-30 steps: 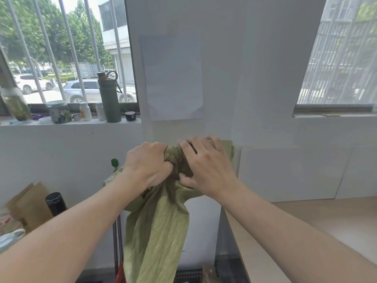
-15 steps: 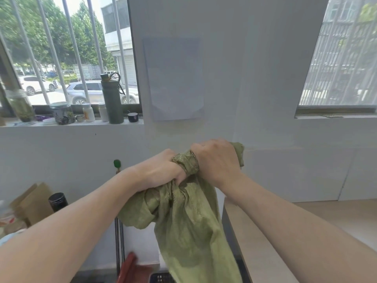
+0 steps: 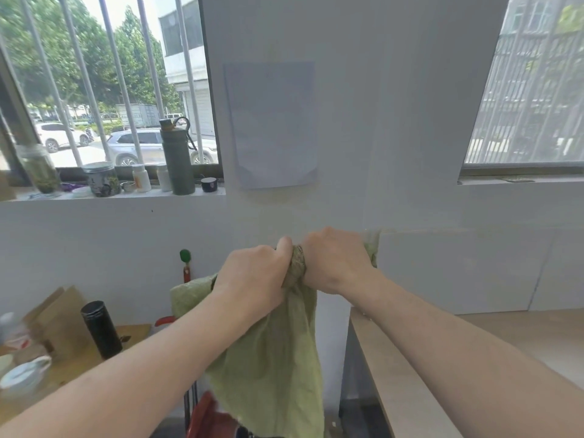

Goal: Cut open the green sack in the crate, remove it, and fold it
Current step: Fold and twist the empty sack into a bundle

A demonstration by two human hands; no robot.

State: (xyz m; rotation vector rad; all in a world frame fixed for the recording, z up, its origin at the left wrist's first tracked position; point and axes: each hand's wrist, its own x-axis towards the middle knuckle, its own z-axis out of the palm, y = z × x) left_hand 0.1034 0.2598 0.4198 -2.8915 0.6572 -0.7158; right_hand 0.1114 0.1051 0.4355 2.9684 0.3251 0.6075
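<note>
Head view: both arms raised out in front, fists side by side at chest height before a white wall
Left hand point(image 3: 252, 276): clenched tight round a bunch of the green sack point(image 3: 271, 358), knuckles up, thumb pressed against the gathered neck
Right hand point(image 3: 335, 263): likewise closed hard on the cloth, just right of the left, a narrow twisted band of fabric showing between the two fists
Sack position: hanging free below both fists, one corner poking out left of the left wrist, a small tuft past the right fist; lower edge runs out of frame
Crate: not in view, so sack judged already out of it
Reason for the grip: held high and bunched, probably to let the length drop clear of the wooden counter point(image 3: 410, 390) below the right forearm and shake it straight before folding
Against half a second earlier: fists much as they were, squeezed closer; hanging cloth narrower and swung further under the left forearm
Step judged: gathering ahead of the fold, not yet a neat crease
</note>
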